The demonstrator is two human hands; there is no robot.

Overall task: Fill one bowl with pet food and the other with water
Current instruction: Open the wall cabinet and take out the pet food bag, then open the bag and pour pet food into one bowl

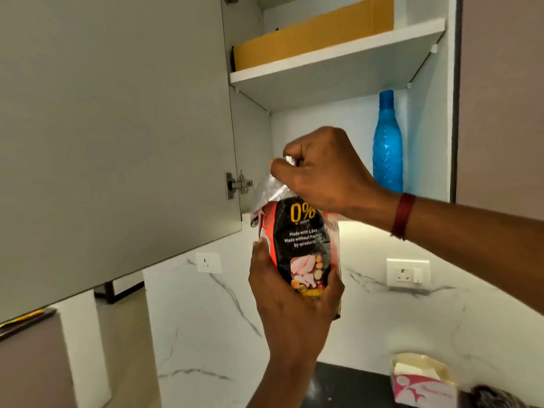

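Before open cupboard (338, 69) — food pouch (303, 245) upright, both hands.

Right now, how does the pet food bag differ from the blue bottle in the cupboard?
The pet food bag is soft, black and orange with print; the blue bottle is rigid, plain blue plastic.

The bag is held in the air, the left hand around its base and the right hand gripping its clear top; the bottle stands untouched on the lower cupboard shelf.

The bag is squat, the bottle tall and narrow-necked.

Both are upright.
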